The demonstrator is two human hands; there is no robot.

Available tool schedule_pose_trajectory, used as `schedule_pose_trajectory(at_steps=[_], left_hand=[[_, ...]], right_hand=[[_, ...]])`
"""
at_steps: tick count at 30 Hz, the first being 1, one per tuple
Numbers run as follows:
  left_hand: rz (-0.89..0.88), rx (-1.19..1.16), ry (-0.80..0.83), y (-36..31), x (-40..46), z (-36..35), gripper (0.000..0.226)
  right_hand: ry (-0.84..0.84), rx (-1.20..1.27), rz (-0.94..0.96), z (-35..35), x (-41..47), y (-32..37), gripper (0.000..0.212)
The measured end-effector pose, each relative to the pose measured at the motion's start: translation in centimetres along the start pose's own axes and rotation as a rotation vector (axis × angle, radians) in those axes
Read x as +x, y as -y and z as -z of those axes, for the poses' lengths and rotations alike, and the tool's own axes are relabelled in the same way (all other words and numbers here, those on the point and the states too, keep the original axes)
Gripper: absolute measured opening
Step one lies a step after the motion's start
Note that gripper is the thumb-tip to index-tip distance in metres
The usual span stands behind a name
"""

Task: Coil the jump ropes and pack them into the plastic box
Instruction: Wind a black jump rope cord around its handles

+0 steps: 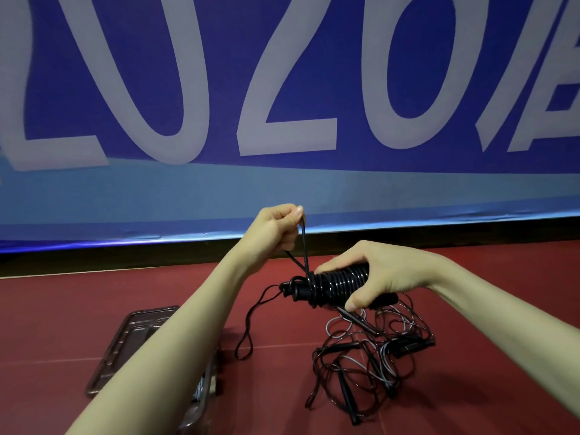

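Behind everything hangs a blue banner [282,89] with huge pale letters, above a dark red floor [502,309]. On that floor, lower left, sits the plastic box [138,334] — one, clear and shallow, mostly hidden by the left forearm. To its right lies a tangled heap of jump ropes [370,350]; at least four black handles show among the thin cords, so I judge two or more ropes there, but cannot count them exactly. Held above the heap is one coiled rope [339,282], its cord wound tightly round the paired handles. The right hand [383,274] grips that bundle, fingers curled round it. The left hand [276,229] pinches a raised loop of cord — fingers clamped on it — while a free tail dangles below. The cord looks light, limp and somewhat slick, likely to spring loose; the stiff handles are the surest place to hold.
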State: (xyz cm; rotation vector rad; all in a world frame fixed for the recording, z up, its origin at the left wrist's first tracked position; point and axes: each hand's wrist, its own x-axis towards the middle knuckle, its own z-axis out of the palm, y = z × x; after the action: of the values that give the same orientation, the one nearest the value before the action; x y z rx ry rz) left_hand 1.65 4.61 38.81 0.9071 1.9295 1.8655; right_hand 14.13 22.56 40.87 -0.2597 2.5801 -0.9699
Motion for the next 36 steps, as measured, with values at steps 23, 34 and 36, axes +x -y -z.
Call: schedule_pose_trajectory(at_steps=[23, 34, 36], left_hand=[[-0.013, -0.035, -0.127, -0.6, 0.6, -3.2, 0.030], [-0.693, 1.028, -0.081, 0.3, 0.8, -1.9, 0.007], [-0.703, 1.041, -0.153, -0.1, 0.7, -2.1, 0.017]], right_hand=[[-0.990, 0.108, 0.254, 1.6, 2.5, -2.6, 0.070], [-0.836, -0.260, 0.234, 1.6, 2.9, -4.4, 0.075], [-0.846, -0.194, 0.280, 1.6, 3.0, -4.3, 0.072]])
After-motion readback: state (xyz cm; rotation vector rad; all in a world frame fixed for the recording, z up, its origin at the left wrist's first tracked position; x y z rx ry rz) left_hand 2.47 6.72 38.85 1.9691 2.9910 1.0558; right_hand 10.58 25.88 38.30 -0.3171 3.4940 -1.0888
